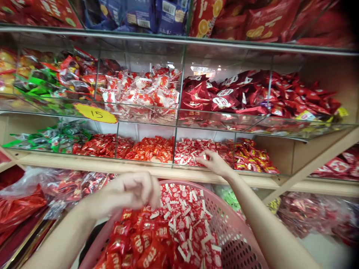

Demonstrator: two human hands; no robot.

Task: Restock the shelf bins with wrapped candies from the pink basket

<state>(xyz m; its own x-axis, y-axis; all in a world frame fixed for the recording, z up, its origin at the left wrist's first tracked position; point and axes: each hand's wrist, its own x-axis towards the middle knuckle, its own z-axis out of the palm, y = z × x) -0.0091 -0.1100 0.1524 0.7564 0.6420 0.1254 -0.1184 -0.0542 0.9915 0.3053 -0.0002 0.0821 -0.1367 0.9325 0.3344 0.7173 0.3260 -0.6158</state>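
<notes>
Red-and-white candies: lying in the pink basket, beside red candies.
Right hand: hovering half-curled at matching candies on the wooden shelf; whether it is grasping any, I cannot tell.
Left hand: hanging blurred and curled above the basket; its grip isn't showing clearly.

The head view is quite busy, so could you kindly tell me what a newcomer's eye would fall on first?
Probably the pink basket at the bottom centre, holding glossy red candies on the left and red-and-white ones on the right. Next, the blurred left hand above it and the right hand at a shelf bin of similar candies. The yellow tag marked 15, left of centre, also stands out.
</notes>
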